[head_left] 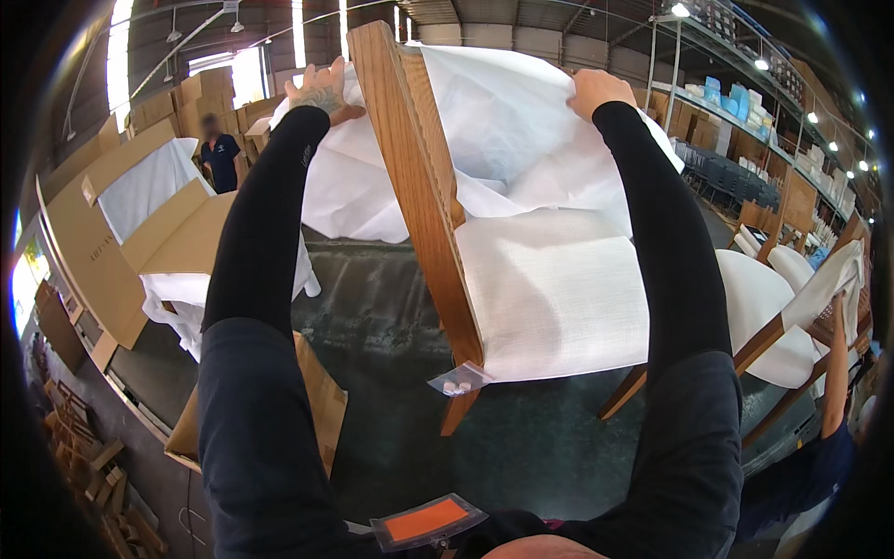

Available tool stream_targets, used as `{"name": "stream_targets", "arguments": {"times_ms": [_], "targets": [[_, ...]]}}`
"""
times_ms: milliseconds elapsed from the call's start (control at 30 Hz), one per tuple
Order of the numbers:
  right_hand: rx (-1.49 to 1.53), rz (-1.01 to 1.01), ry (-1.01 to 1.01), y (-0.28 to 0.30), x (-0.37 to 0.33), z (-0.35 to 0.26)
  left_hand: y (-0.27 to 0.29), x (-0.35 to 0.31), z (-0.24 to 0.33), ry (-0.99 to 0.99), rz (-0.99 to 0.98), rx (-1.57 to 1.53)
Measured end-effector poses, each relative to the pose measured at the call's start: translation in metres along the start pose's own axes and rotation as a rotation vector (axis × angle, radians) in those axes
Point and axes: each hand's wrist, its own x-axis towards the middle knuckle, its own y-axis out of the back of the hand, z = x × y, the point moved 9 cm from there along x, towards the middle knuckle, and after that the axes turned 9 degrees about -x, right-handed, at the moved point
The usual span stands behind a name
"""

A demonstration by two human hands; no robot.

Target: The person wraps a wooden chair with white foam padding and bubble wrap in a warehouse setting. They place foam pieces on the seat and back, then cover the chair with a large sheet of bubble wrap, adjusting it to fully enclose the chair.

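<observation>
The left hand (321, 97) has its fingers apart while the right hand (601, 91) clamps the white wrapping sheet (507, 107) beyond the upholstered wooden chair (559, 293), which an uneven, snagging tug could tip.

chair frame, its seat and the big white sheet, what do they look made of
Chair frame: wood, from its visible brown grain, probably with a satin finish.
Seat: pale matte fabric, judging by its fine woven texture.
White sheet: thin and soft, as its loose folds show; cloth or nonwoven wrap, I can't tell.
</observation>
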Motion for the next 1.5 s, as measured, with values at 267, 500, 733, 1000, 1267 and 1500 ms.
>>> {"name": "stream_targets", "arguments": {"times_ms": [267,500,733,1000,1267,1500], "targets": [[0.299,0.403,0.049,0.007,-0.004,0.042,0.024,-0.008,-0.046,0.033,0.411,-0.385],[0.484,0.341,0.389,0.069,-0.044,0.093,0.077,-0.067,-0.114,0.034,0.425,-1.121],[0.613,0.413,0.397,0.146,-0.161,0.126,0.108,-0.23,-0.13,-0.029,0.468,-1.467],[0.57,-0.364,0.651,0.082,-0.296,0.09,0.023,-0.378,-0.03,0.088,-0.038,-1.279],[0.323,-0.691,0.571,-0.09,-0.373,0.136,-0.084,-0.422,0.067,-0.091,-0.271,-0.869],[0.313,-0.597,0.406,-0.209,-0.441,0.201,-0.183,-0.515,0.103,-0.22,-0.563,-0.454]]}}
